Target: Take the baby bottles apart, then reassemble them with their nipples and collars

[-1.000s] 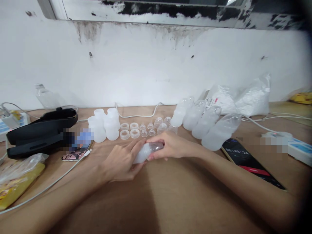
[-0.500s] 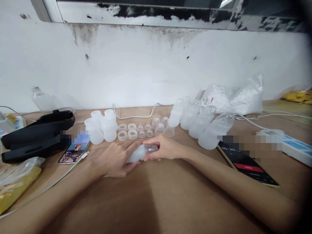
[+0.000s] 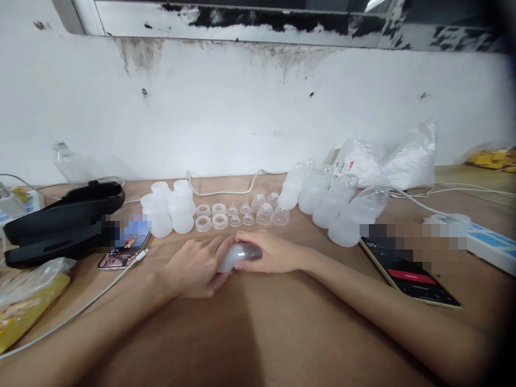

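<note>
A small translucent bottle (image 3: 237, 255) lies on its side between both hands on the brown table (image 3: 258, 333). My left hand (image 3: 197, 269) is wrapped round its white body end. My right hand (image 3: 268, 251) grips its clear cap end. Just beyond the hands lie two rows of small parts: white rings (image 3: 211, 216), tiny clear nipples (image 3: 240, 214) and clear caps (image 3: 269, 208). Several capless white bottles (image 3: 169, 208) stand at the left of them, and several capped bottles (image 3: 336, 204) lie in a row at the right.
A black case (image 3: 60, 220) and a phone (image 3: 123, 251) with a white cable lie at the left, a yellow packet (image 3: 24, 306) at the far left. Another phone (image 3: 407, 269) lies at the right, a power strip (image 3: 479, 239) beyond it. Plastic bags (image 3: 395, 156) rest against the wall.
The bottle has turned between my hands and my fingers now cover more of it. The view shifted slightly; nothing else on the table moved.
</note>
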Tool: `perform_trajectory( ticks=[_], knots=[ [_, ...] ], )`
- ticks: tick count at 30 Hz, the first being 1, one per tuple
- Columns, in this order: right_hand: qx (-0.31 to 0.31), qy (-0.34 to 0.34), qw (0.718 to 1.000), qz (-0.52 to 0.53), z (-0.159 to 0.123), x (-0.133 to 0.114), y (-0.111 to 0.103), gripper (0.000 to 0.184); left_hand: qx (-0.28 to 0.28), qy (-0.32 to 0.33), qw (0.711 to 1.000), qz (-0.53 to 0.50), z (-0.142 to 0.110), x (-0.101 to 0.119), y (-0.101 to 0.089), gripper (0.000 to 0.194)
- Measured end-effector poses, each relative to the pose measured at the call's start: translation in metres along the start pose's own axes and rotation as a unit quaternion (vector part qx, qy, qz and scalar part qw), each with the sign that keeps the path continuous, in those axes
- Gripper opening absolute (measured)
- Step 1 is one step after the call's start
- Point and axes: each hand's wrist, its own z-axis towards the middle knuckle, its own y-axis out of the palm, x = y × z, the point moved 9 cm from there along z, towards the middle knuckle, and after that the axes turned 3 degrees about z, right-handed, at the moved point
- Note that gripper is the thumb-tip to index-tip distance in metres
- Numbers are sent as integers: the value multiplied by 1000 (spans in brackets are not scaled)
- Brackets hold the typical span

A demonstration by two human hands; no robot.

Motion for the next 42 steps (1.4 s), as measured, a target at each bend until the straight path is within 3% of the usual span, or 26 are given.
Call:
perform_trajectory(
  ticks=[11,17,26,28,32,35,38,42],
  knots=[
    [20,11,1000,20,-5,9,6,29,-15,9,1000,2,1,4,4,46],
    [60,1,997,45,-8,7,5,29,-9,15,1000,-7,1,4,10,50],
    [141,90,986,24,-27,8,4,26,5,44,999,-15,-1,11,12,50],
    [135,82,987,28,-29,11,2,31,4,45,999,-10,-2,10,11,50],
    [57,35,998,-14,-36,15,-9,40,15,31,999,1,-7,-3,12,46],
    [69,90,987,-114,-45,32,-37,54,31,-32,999,5,-10,-23,15,48],
    [104,170,961,-194,-51,52,-62,49,37,-85,996,-3,-12,-37,18,51],
    [80,219,945,-229,-53,69,-59,46,51,-71,996,-3,-12,-32,14,50]
  ],
)
